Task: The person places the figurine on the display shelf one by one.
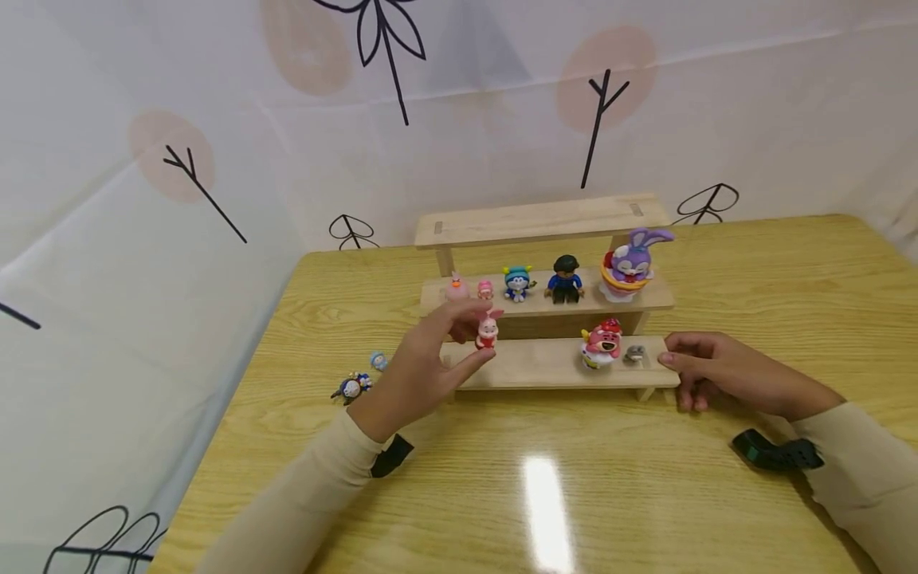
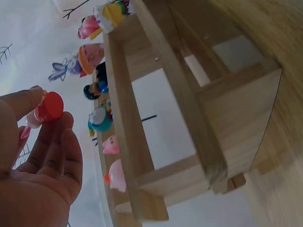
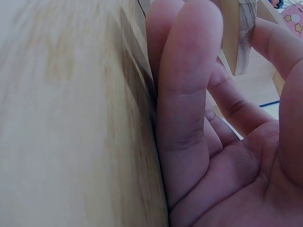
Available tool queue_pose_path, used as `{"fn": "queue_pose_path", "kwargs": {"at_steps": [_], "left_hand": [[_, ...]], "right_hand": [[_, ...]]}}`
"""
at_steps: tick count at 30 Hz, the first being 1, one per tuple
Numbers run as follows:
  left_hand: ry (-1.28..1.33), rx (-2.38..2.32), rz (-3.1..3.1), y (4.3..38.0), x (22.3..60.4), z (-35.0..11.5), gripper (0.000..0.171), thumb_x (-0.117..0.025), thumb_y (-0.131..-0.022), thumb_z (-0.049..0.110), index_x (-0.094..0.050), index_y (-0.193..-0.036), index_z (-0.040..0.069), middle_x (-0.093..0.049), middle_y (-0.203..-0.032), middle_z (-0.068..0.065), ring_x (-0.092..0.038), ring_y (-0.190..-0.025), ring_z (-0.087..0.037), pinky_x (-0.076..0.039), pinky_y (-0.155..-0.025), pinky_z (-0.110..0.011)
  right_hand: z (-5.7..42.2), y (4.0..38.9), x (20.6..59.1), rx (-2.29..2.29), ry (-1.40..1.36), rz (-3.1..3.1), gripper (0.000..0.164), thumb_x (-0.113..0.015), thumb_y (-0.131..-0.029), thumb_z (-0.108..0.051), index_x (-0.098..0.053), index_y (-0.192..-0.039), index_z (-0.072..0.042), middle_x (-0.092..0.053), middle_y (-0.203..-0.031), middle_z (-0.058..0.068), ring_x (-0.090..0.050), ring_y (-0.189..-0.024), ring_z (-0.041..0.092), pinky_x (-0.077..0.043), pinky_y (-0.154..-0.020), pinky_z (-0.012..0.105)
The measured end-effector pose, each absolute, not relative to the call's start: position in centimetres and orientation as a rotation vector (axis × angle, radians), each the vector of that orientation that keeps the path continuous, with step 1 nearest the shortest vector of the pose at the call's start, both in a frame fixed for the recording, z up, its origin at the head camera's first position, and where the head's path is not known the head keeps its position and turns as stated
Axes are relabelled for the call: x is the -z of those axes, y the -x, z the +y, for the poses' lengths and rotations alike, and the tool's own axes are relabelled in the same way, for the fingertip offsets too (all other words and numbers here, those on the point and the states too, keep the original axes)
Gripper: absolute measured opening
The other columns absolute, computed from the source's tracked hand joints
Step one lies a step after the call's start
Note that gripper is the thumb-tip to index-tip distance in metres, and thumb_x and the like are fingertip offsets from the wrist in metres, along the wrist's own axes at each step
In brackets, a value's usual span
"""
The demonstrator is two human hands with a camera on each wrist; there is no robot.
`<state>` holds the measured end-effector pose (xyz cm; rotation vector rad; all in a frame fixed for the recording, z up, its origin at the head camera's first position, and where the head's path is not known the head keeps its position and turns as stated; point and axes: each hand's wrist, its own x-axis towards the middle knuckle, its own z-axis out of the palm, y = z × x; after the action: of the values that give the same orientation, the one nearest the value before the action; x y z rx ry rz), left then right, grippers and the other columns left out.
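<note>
My left hand (image 1: 412, 371) pinches a small pink long-eared figurine (image 1: 487, 331) in red clothing between thumb and fingers. It holds the figurine over the left part of the bottom step of a wooden tiered shelf (image 1: 531, 363). Seen from the left wrist, the figurine's round red base (image 2: 50, 107) faces the camera. At the right end of that step, my right hand (image 1: 731, 371) grips the board's end, its lower fingers (image 3: 184, 104) down against the table. On the same step stand a pink bear figurine (image 1: 601, 347) and a small grey figurine (image 1: 634, 353).
The middle step carries a pink bird figurine (image 1: 457, 287), a small pink figurine (image 1: 485, 289), a teal-hatted figurine (image 1: 516, 284), a dark-capped toy man (image 1: 565, 281) and a purple rabbit (image 1: 631, 267). Left of the shelf, a blue-white figurine (image 1: 351, 387) and a light-blue one (image 1: 378, 361) lie on the table.
</note>
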<state>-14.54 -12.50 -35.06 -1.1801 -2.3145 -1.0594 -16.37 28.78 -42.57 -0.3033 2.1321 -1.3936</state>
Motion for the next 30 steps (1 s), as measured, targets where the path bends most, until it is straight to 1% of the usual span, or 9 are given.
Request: {"fn": "queue_pose_path", "kwargs": {"at_steps": [3, 8, 13, 15, 18, 22, 26, 30], "left_hand": [[1.201, 1.082, -2.347, 14.7, 35.5, -11.7, 0.052, -0.076, -0.089, 0.009, -0.052, -0.134, 0.004, -0.065, -0.115, -0.007, -0.062, -0.099, -0.013, -0.057, -0.084, -0.028], [1.213, 1.053, -2.413, 15.0, 36.1, -10.3, 0.050, -0.075, -0.091, 0.013, -0.050, -0.135, 0.008, -0.065, -0.114, -0.003, -0.061, -0.095, -0.010, -0.053, -0.084, -0.020], [1.243, 0.972, -2.444, 15.3, 36.5, -8.9, 0.050, -0.073, -0.093, 0.016, -0.048, -0.135, 0.008, -0.065, -0.112, -0.001, -0.061, -0.094, -0.008, -0.050, -0.083, -0.016], [1.247, 0.964, -2.450, 15.3, 36.7, -8.4, 0.050, -0.073, -0.093, 0.017, -0.046, -0.135, 0.007, -0.065, -0.112, -0.001, -0.061, -0.095, -0.008, -0.050, -0.083, -0.016], [1.251, 0.969, -2.459, 15.4, 36.9, -7.8, 0.050, -0.072, -0.094, 0.016, -0.046, -0.136, 0.008, -0.066, -0.117, -0.002, -0.061, -0.097, -0.009, -0.051, -0.083, -0.016], [1.250, 0.960, -2.480, 15.5, 37.3, -7.2, 0.050, -0.071, -0.094, 0.017, -0.048, -0.137, 0.009, -0.065, -0.120, -0.002, -0.061, -0.102, -0.008, -0.051, -0.086, -0.017], [1.242, 0.977, -2.523, 15.7, 37.8, -6.8, 0.047, -0.070, -0.095, 0.017, -0.049, -0.137, 0.011, -0.064, -0.115, 0.000, -0.060, -0.103, -0.007, -0.051, -0.084, -0.016], [1.228, 1.036, -2.571, 15.8, 38.2, -6.3, 0.046, -0.070, -0.095, 0.016, -0.050, -0.136, 0.011, -0.064, -0.115, 0.000, -0.061, -0.102, -0.007, -0.051, -0.083, -0.015]], "right_hand": [[28.8, 16.4, 42.6, 1.406, 0.318, 2.124, 0.027, -0.044, -0.109, -0.024, -0.042, -0.121, 0.000, -0.068, -0.075, 0.011, -0.067, -0.067, 0.025, -0.057, -0.059, 0.037], [28.9, 16.4, 42.6, 1.419, 0.334, 2.109, 0.024, -0.044, -0.109, -0.024, -0.044, -0.119, -0.003, -0.068, -0.074, 0.011, -0.067, -0.067, 0.026, -0.057, -0.059, 0.037], [28.8, 16.3, 42.5, 1.418, 0.336, 2.106, 0.023, -0.045, -0.109, -0.025, -0.044, -0.117, -0.004, -0.068, -0.074, 0.011, -0.068, -0.067, 0.026, -0.058, -0.059, 0.038], [28.8, 16.3, 42.4, 1.412, 0.331, 2.110, 0.025, -0.045, -0.109, -0.026, -0.044, -0.117, -0.003, -0.069, -0.075, 0.011, -0.068, -0.067, 0.026, -0.058, -0.059, 0.038], [28.7, 16.3, 42.2, 1.397, 0.331, 2.120, 0.029, -0.046, -0.108, -0.028, -0.043, -0.119, -0.001, -0.068, -0.076, 0.013, -0.068, -0.068, 0.027, -0.058, -0.060, 0.038], [28.6, 16.3, 42.1, 1.385, 0.322, 2.129, 0.031, -0.046, -0.108, -0.029, -0.042, -0.119, 0.000, -0.068, -0.076, 0.014, -0.068, -0.068, 0.028, -0.058, -0.060, 0.039], [28.6, 16.3, 42.2, 1.390, 0.316, 2.126, 0.030, -0.047, -0.108, -0.029, -0.043, -0.119, -0.001, -0.068, -0.076, 0.013, -0.068, -0.068, 0.028, -0.058, -0.060, 0.039], [28.7, 16.3, 42.4, 1.400, 0.329, 2.119, 0.028, -0.046, -0.108, -0.027, -0.043, -0.119, -0.001, -0.068, -0.075, 0.012, -0.067, -0.067, 0.027, -0.058, -0.059, 0.038]]}}
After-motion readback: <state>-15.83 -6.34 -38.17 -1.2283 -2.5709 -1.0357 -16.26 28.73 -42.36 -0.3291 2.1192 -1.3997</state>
